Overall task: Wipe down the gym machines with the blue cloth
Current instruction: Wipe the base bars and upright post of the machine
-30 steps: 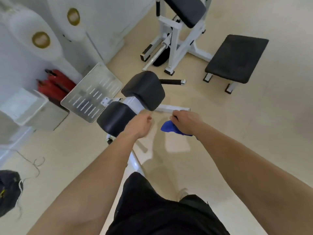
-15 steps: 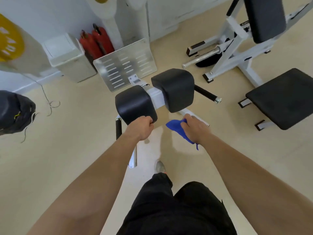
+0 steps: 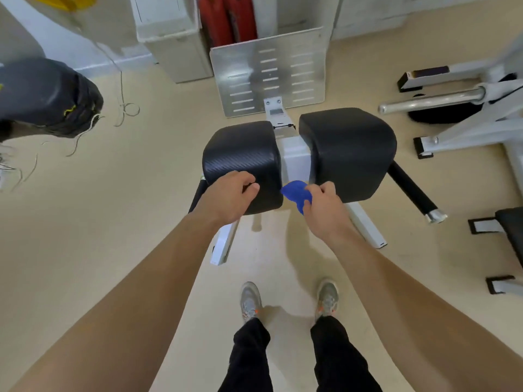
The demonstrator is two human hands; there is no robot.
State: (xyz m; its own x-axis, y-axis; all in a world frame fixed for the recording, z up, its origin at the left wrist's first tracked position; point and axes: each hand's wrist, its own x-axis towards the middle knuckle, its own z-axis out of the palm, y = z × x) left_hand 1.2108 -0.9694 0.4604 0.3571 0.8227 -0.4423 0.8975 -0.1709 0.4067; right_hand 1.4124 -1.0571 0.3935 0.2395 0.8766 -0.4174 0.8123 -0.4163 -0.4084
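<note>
The view has swung within the last second to face the machine square-on, with both feet planted at its near end; judged from this, wiping of the twin pads and centre post can resume directly. The right hand point(image 3: 322, 206) has carried the blue cloth point(image 3: 296, 196) from the low frame rail up into the gap between the pads. Its grip is closed around the bunched cloth, most of which is hidden in the palm; only a crumpled lobe protrudes toward 10 o'clock, touching or just beside the inner edge of the left pad point(image 3: 242, 154). The left hand point(image 3: 230, 198) remains on that pad's near face, fingers curled, holding nothing loose; it appears to brace the pad. Both pads are rounded black blocks with a fine woven-pattern vinyl skin, the right pad point(image 3: 348, 148) smoother in sheen. The white steel post point(image 3: 295, 159) between them is flat-sided and painted. At 12 o'clock stands a perforated metal footplate point(image 3: 268, 75), brushed and reflective. The floor point(image 3: 141, 193) is smooth beige sheet material.
</note>
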